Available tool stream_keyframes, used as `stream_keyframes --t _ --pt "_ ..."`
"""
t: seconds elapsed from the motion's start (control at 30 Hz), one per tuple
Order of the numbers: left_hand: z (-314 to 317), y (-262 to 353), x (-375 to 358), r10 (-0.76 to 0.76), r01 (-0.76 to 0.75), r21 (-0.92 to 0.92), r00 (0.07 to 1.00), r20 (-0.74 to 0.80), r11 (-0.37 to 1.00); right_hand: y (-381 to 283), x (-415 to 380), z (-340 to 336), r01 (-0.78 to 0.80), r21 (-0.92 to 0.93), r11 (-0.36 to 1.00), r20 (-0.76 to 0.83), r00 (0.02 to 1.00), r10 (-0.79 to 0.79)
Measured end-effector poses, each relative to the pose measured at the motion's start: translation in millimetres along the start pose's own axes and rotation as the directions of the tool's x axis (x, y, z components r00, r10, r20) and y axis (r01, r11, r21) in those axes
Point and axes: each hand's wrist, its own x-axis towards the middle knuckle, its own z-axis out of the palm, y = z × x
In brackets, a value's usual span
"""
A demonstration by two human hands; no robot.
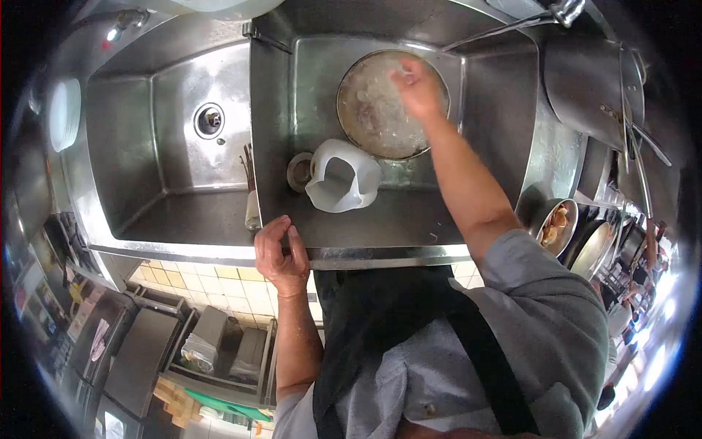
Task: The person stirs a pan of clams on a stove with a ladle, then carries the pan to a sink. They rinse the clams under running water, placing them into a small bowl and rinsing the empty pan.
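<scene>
My right hand [420, 89], blurred by motion, is above a wide round pan [365, 139] of cloudy, bubbly liquid in the right basin. Its fingers look spread, and I make out nothing in them. Near the basin's front wall, my left hand [280, 256] rests on the sink's front rim [358, 256], thumb and fingers apart. A cut-open white plastic jug [365, 172] sits just in front of the pan. Beside the jug is a small round metal piece [298, 173], partly hidden. A light-handled tool [252, 211] leans at the divider, close to my left hand.
The left basin [175, 88] has a drain [210, 121] with scraps in it. A faucet [563, 13] reaches over from the back right. To the right are a bowl of food [557, 223] and several pans. White plates [64, 113] are stacked at far left.
</scene>
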Motion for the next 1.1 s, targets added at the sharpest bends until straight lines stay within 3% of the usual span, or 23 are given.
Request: stream_keyframes --t 0.03,0.07,0.13,0.17,0.2,0.27,0.37,0.6,0.67,0.7,0.73,0.8,0.93,1.0,1.1 --pt "-0.7 0.7 0.3 -0.002 0.002 0.007 1.000 0.004 1.000 24.8 -7.6 19.9 0.114 -0.228 0.967 0.013 0.993 -0.114" --pt "-1.2 1.6 1.1 0.008 -0.008 0.007 1.000 0.005 1.000 36.3 -14.6 32.8 0.110 -0.224 0.968 0.017 0.994 -0.109" --pt "-0.2 0.9 1.6 0.022 -0.022 0.012 1.000 0.015 1.000 46.2 -34.4 53.1 0.240 -0.548 0.801 0.206 0.967 -0.149" --pt "0.5 0.1 0.9 0.014 -0.014 0.014 1.000 0.011 1.000 23.4 -47.1 51.3 0.184 -0.623 0.760 0.265 0.964 -0.017" --pt "0.6 0.0 -0.4 0.004 -0.005 0.014 1.000 0.007 1.000 27.6 -55.2 51.5 0.178 -0.622 0.763 0.266 0.964 -0.008" --pt "-0.4 1.0 0.1 0.002 -0.002 0.015 1.000 0.018 1.000 39.9 -64.0 53.5 0.361 -0.692 0.625 0.470 0.883 0.010" --pt "0.5 -0.4 -0.4 0.000 0.000 0.010 1.000 0.014 1.000 62.0 -63.2 49.3 0.476 -0.670 0.569 0.546 0.836 -0.056" --pt "0.6 0.1 -3.1 -0.043 0.043 0.032 0.999 0.011 0.999 74.9 -21.4 31.4 0.287 -0.644 0.709 0.446 0.894 0.044" --pt "1.0 -3.0 -4.2 -0.029 0.029 0.026 1.000 0.006 0.999 74.1 -10.5 25.5 -0.010 -0.298 0.954 0.268 0.959 0.094" --pt "0.6 -4.7 -4.6 -0.017 0.016 0.025 1.000 0.004 1.000 70.2 -4.0 14.2 -0.315 -0.107 0.943 0.416 0.847 0.330" --pt "1.3 -6.7 -4.9 -0.009 0.009 0.020 1.000 -0.004 1.000 65.6 -2.5 5.1 -0.307 -0.104 0.946 0.409 0.854 0.322" --pt "3.0 -9.4 -5.7 0.031 -0.032 -0.034 0.999 -0.025 0.999 55.7 -0.6 -12.0 -0.624 0.182 0.760 0.556 0.703 0.443" --pt "-0.2 -2.3 2.1 -0.066 0.065 -0.078 0.998 -0.005 0.995 16.3 -13.3 -42.2 -0.633 0.344 0.693 0.572 0.727 0.380" --pt "1.3 7.1 17.9 -0.236 0.252 -0.348 0.968 0.088 0.903 -28.4 -27.3 -61.2 -0.632 0.410 0.658 0.551 0.746 0.374" --pt "29.5 54.5 55.1 -0.194 0.285 -0.694 0.959 0.209 0.662 -68.9 -42.6 -78.8 -0.580 0.497 0.645 0.547 0.787 0.286"
